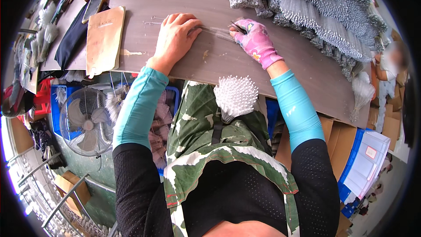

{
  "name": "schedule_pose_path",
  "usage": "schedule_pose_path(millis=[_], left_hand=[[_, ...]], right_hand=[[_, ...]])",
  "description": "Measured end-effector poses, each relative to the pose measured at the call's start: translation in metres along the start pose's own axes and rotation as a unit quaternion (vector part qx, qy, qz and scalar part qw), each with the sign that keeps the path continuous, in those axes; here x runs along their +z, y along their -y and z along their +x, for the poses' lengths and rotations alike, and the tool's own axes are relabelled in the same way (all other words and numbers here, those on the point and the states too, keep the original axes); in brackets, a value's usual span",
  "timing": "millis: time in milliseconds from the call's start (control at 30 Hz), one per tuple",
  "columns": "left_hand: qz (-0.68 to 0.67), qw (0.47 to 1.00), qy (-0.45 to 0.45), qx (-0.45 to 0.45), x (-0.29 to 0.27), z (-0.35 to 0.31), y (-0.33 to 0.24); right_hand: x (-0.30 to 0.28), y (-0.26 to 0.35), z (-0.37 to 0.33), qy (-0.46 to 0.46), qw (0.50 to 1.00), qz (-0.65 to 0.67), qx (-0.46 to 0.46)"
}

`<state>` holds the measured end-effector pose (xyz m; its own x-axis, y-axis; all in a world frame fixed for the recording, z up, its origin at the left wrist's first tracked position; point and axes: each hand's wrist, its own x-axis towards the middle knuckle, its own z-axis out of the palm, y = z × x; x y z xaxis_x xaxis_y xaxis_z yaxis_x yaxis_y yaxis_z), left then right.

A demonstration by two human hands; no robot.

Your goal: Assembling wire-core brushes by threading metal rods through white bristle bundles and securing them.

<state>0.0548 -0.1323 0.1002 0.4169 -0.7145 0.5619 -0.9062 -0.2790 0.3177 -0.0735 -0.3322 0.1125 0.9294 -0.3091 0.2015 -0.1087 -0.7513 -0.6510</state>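
My bare left hand rests low over the brown worktop, fingers bent and pinched round a thin wire brush. The brush's grey bristled part runs out to the right, toward my other hand. Thin wire ends with small loops stick out on the left side of the hand. My right hand, in a pink flowered glove, is closed on a dark, slim, pointed tool whose exact kind I cannot make out. Its fingers are beside the bristles' right end. A bundle of white-tipped brushes lies in my lap.
A large heap of bundled wire brushes covers the worktop's far right. At the left lie a tan notebook, a phone and dark cloth. Below stands a fan; blue-and-white bins are at lower right.
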Motion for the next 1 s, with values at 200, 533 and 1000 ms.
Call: schedule_pose_path(millis=[200, 533, 1000], left_hand=[[0.004, 1.0, -0.009, -0.001, 0.001, -0.002, 0.001], [0.021, 0.996, 0.026, -0.085, 0.008, -0.005, -0.036], [0.022, 0.995, 0.021, -0.095, 0.015, -0.007, -0.035]], right_hand=[[-0.001, 0.002, 0.0, 0.015, 0.995, -0.091, -0.035], [-0.011, -0.008, -0.025, 0.053, 0.995, 0.061, 0.065], [-0.024, -0.014, -0.028, 0.069, 0.965, 0.185, 0.173]])
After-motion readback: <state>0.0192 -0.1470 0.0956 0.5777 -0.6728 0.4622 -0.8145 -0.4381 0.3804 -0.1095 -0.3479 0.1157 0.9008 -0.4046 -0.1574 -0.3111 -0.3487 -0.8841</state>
